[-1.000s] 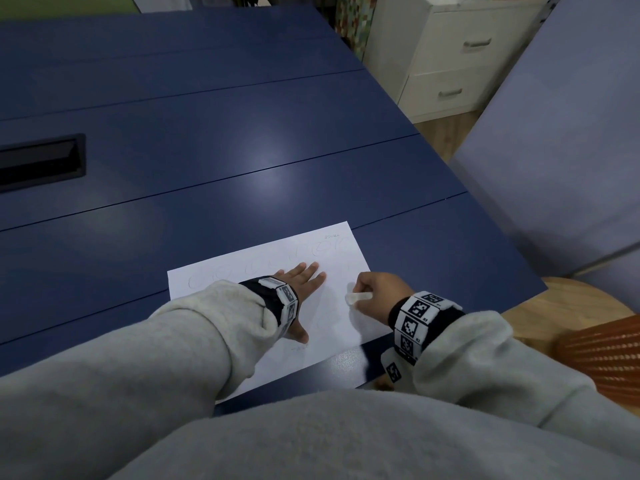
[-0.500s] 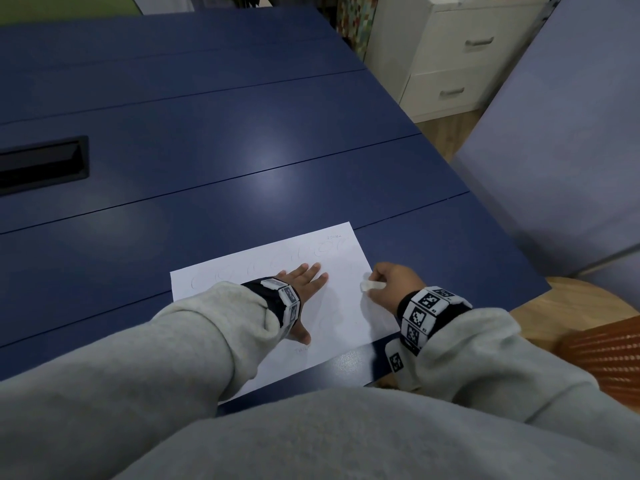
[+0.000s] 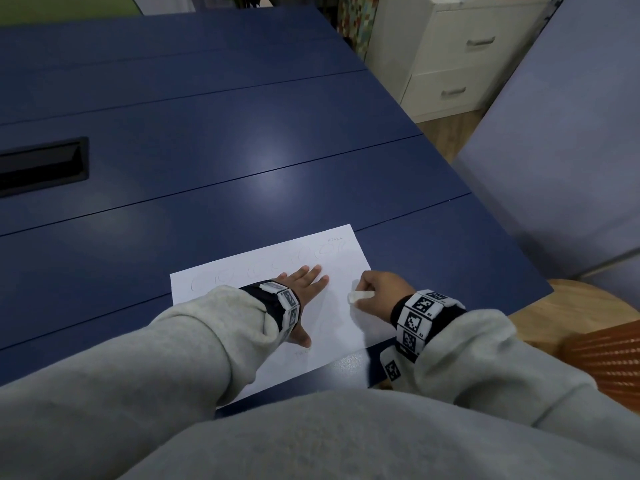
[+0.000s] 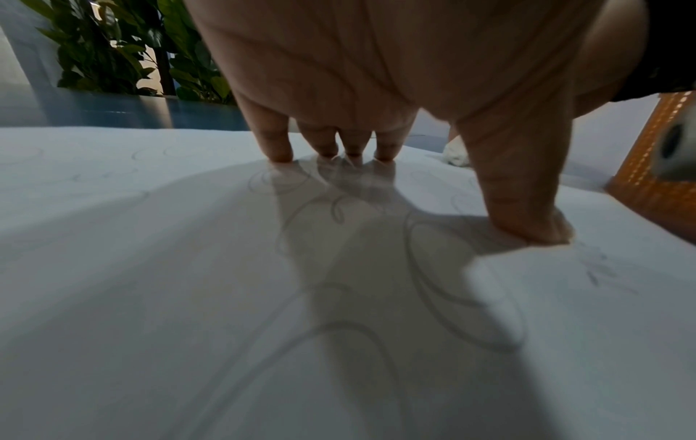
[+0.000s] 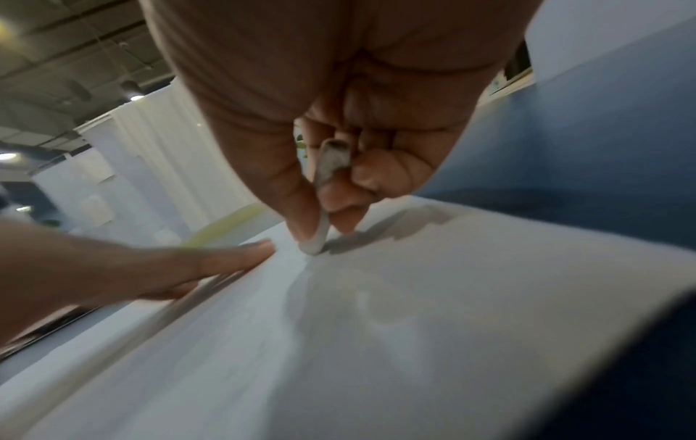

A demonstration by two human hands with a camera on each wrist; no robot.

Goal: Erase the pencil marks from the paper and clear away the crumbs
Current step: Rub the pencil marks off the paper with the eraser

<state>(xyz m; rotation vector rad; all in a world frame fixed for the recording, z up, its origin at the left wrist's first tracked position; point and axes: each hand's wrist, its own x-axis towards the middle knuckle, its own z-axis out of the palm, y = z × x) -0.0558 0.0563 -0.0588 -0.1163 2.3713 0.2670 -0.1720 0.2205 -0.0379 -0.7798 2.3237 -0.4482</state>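
— Where's the paper (image 3: 341, 268)?
— Flat on the blue table (image 3: 242, 150), near its front edge, faint pencil loops (image 4: 444, 282) across it.
— And the hands?
— The left hand (image 3: 304, 282) presses down, fingers straight and spread. The right hand (image 3: 381, 292) pinches a white eraser (image 3: 358, 296), its tip touching the sheet.

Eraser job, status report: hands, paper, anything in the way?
Left hand flat, pressing paper. Right hand pinching eraser, tip on sheet. Faint pencil loops remain. Nothing blocking.
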